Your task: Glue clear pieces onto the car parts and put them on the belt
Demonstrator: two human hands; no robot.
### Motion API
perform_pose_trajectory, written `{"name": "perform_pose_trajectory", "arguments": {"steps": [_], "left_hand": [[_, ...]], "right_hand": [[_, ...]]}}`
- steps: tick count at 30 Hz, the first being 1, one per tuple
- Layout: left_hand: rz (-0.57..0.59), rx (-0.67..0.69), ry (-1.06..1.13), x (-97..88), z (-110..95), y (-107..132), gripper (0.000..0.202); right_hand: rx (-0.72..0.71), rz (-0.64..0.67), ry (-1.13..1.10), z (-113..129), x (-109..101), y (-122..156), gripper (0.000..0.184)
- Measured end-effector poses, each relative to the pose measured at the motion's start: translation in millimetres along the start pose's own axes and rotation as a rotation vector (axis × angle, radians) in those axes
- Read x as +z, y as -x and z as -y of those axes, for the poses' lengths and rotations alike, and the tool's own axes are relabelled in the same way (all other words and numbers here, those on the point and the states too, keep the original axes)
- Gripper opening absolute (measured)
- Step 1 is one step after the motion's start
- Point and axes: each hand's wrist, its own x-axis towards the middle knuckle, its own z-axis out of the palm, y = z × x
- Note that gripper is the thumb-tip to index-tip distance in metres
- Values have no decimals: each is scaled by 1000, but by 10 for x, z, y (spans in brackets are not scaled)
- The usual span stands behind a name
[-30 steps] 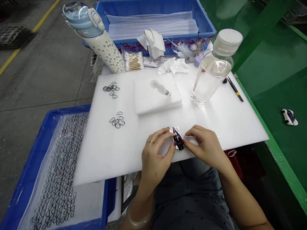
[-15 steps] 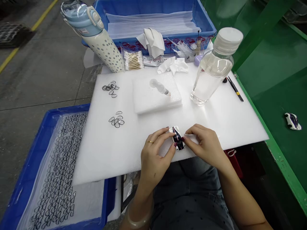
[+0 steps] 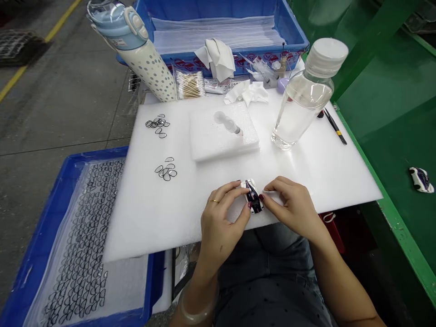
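A small toy car body (image 3: 253, 197), white with dark stripes, rests near the front edge of the white foam board (image 3: 177, 213). My left hand (image 3: 221, 222) pinches its left side with thumb and fingers. My right hand (image 3: 293, 209) has its fingers curled and pressed against the car's right side. Two small heaps of thin black rings (image 3: 166, 170) and rings (image 3: 157, 125) lie on the board to the left of my hands.
A foam block (image 3: 218, 141) carries a small clear dropper bottle (image 3: 227, 124). A clear bottle (image 3: 301, 97), dotted flask (image 3: 139, 52), cotton swabs (image 3: 190, 85), tweezers (image 3: 335, 127) stand behind. Blue trays (image 3: 47, 240) (image 3: 289, 36) flank. Another toy car (image 3: 421, 180) lies on the green belt.
My hands and the held car stay almost still. The other toy car on the green belt has slid further to the right.
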Motion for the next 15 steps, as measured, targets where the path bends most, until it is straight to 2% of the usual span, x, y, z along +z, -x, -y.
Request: {"name": "perform_pose_trajectory", "arguments": {"steps": [11, 15], "left_hand": [[-20, -10, -16, 38, -8, 3, 21], [2, -13, -12, -4, 6, -6, 20]], "right_hand": [[1, -20, 27, 23, 30, 2, 12], [-29, -23, 36, -8, 13, 4, 12]]}}
